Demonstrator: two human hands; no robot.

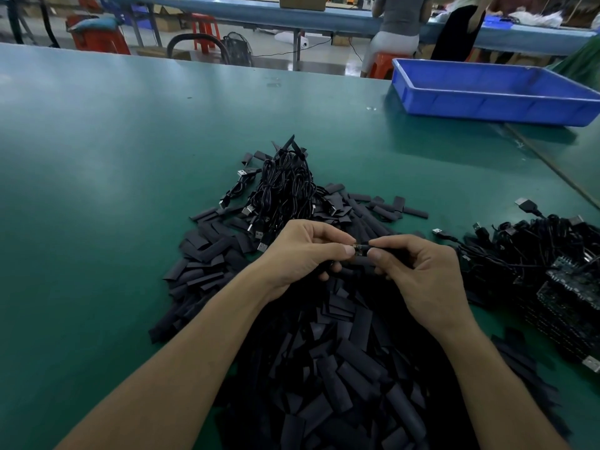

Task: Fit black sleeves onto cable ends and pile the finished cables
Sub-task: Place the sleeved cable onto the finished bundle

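Right now your two hands meet just above the heap of loose sleeves (341,368) that spreads across the green table (97,190) in front of you. Your left hand (302,254) has its fingers curled, thumb and forefinger pinching the cable end (356,249), where a small bare board shows between the fingertips. Your right hand (418,274) comes in from the other side, also curled, with thumb and forefinger nipping a black sleeve (364,247) whose mouth is right at that cable end. How far the sleeve sits over the board cannot be told, since your fingers hide the joint. The rest of the cable is lost under your left palm. Behind your hands, at the far edge of the heap, stands a bundle of cables (285,186), coiled and black, with silver USB plugs (242,173) sticking out to its left. To your right, well apart from that bundle, lies a second pile of cables (535,245), and just beside it at the picture's edge is a dark stack of what look like small boards (565,293). A blue tray (487,95) sits at the far right of the table.
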